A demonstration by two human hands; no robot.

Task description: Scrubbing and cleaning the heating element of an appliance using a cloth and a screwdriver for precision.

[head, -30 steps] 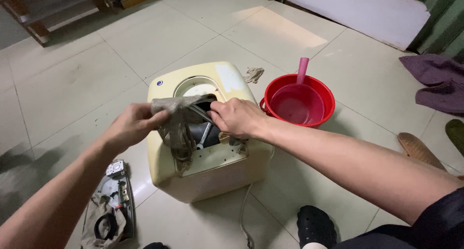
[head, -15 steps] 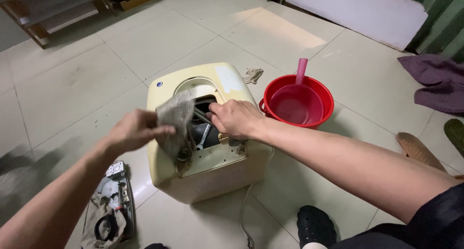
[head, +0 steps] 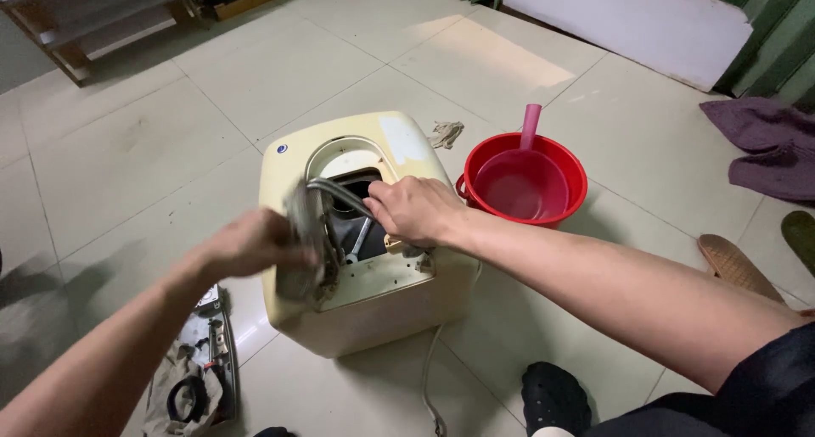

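Note:
A cream box-shaped appliance (head: 340, 144) lies on the tiled floor with its top open, dark parts and metal tubes showing inside. My left hand (head: 246, 246) grips a dirty grey rag (head: 304, 250) over the opening's left side; hand and rag are blurred. My right hand (head: 416, 210) rests on the opening's right edge, fingers curled around a grey hose or tube (head: 340, 193) that arches out of the inside.
A red basin (head: 564, 161) with a pink scoop (head: 526, 170) stands just right of the appliance. A tool tray (head: 199, 369) with a cloth lies at the lower left. A black shoe (head: 556, 399), sandals (head: 739, 267), a purple cloth (head: 764, 144) and a white board (head: 628, 17) surround the spot.
My left hand has pulled the rag down and to the left across the opening, bunching it narrower. The right hand has stayed on the tube at the opening's edge.

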